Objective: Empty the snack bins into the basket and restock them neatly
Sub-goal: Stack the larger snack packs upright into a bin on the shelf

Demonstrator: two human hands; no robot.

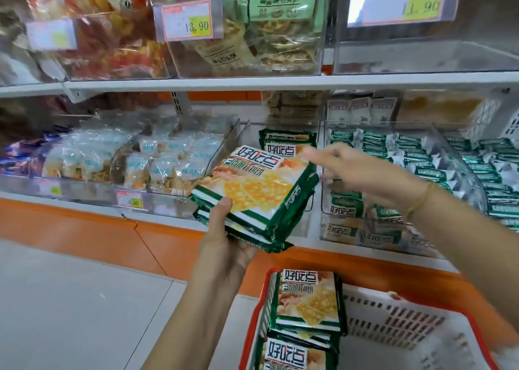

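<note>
My left hand (224, 237) grips a small stack of green-edged cracker packs (258, 189) from below, thumb on the top pack, held in front of the lower shelf. My right hand (362, 170) hovers with fingers stretched out just right of the stack, over the clear bin (317, 223) that holds more of the same packs (286, 144). It holds nothing. Below, a white basket with a red rim (393, 322) stands on the floor and contains several of the same cracker packs (307, 299) stacked at its left end.
To the right sit clear bins of small green-and-white snack packs (438, 167), to the left bins of pale wrapped snacks (168, 159). An upper shelf (252, 83) carries clear bins with price tags (188, 21). An orange shelf base (112, 229) meets the grey floor.
</note>
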